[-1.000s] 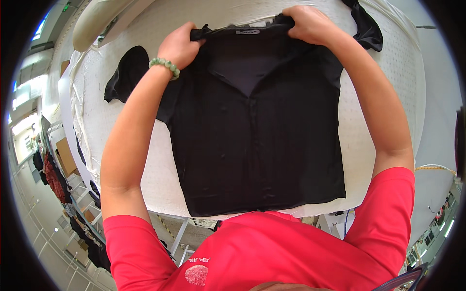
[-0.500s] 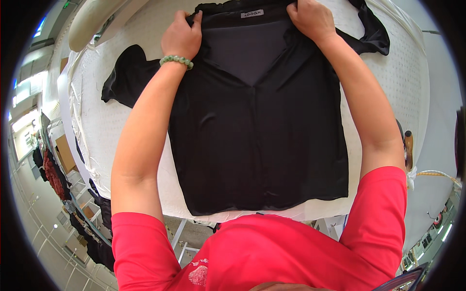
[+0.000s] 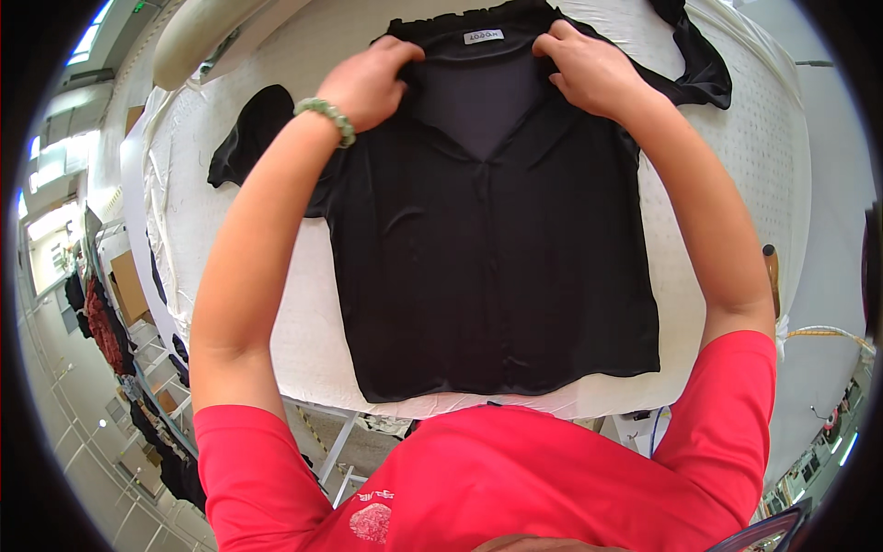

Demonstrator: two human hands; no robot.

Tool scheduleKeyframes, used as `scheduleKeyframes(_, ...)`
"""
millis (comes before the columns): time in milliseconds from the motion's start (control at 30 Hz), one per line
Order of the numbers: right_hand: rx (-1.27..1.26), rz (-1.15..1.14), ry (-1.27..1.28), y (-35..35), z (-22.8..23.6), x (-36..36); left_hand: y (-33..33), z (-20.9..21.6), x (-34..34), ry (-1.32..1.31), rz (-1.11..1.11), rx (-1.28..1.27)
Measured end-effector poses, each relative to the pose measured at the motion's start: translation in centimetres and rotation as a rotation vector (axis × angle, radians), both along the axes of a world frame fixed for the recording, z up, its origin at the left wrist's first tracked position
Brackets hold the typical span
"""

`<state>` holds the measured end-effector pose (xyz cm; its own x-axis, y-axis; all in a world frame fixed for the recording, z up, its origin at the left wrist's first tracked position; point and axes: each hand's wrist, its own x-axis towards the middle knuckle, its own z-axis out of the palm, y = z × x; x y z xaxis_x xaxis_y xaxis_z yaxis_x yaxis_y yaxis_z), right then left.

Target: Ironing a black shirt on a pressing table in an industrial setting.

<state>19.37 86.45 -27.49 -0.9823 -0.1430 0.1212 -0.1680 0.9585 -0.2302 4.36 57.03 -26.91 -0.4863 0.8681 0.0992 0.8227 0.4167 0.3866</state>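
Observation:
A black satin blouse (image 3: pixel 497 267) lies front up, its collar at the far side and its hem toward me. Its V-shaped neckline is spread, showing the dark inside and a small white label (image 3: pixel 483 37). My left hand (image 3: pixel 368 85), with a green bead bracelet (image 3: pixel 326 120) at the wrist, is closed on the left edge of the neckline, fingers bent over the cloth. Across from it, my right hand (image 3: pixel 591 69) pinches the right neckline edge. The left sleeve (image 3: pixel 250 138) and right sleeve (image 3: pixel 704 64) stretch outward to either side.
Beneath the blouse is a padded table with a white cloth cover (image 3: pixel 763 156). A pale rounded padded arm (image 3: pixel 193 41) juts over its far left. A brown handle (image 3: pixel 771 276) shows beside my right elbow. Dark and red garments (image 3: pixel 108 331) hang at the left.
Both hands have come slightly nearer to me, from the collar's top corners down onto the neckline edges. The collar now lies more fully in view.

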Motion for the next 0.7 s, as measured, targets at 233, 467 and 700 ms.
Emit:
scheduleKeyframes(233, -0.398, -0.161, -0.140, -1.1, -0.4, -2.1, 1.2, -0.2, 0.1, -0.293, 0.338, -0.168)
scheduleKeyframes(467, -0.377, -0.104, 0.072, -2.9, -1.8, -4.1, 3.8, -3.3, 0.9, -0.194, 0.434, 0.194)
scheduleKeyframes(700, -0.361, -0.172, 0.208, -5.7, -0.7, 1.2, 1.8, -2.0, 8.3, -0.117, 0.311, 0.252)
